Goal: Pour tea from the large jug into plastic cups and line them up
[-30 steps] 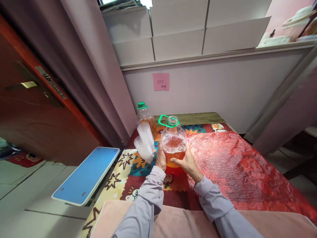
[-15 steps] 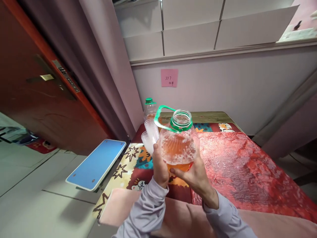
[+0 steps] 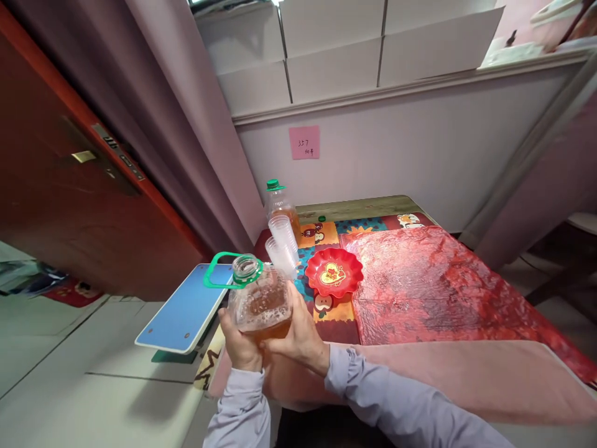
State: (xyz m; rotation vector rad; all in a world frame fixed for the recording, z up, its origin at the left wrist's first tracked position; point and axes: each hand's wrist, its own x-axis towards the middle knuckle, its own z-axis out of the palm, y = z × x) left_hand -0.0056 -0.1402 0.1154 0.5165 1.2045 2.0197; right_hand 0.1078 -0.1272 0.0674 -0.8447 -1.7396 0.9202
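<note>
An uncapped clear plastic jug [image 3: 263, 305] with a green ring handle is held between both hands near the table's front left edge. It is part full of an orange-brown liquid with bubbles on top. My left hand [image 3: 240, 342] wraps the jug's left side, thumb up. On the right side, my right hand [image 3: 301, 333] grips it with the thumb across the front. Just beyond the jug are two stacks of clear plastic cups [image 3: 282, 239], leaning over. A red scalloped plate [image 3: 333, 274] with a yellow heart print lies to the right of them.
Behind the cups stands a second jug [image 3: 280, 205] with its green cap on. A loose green cap [image 3: 321, 218] lies at the table's back. Red sheeting [image 3: 438, 286] covers the table's right part. A blue-topped stool [image 3: 186, 311] stands left, near the brown door [image 3: 93, 186].
Both hands have carried the jug left and toward me, to the table's front left edge. The red plate and the loose green cap, hidden before, now show. The view has shifted slightly.
</note>
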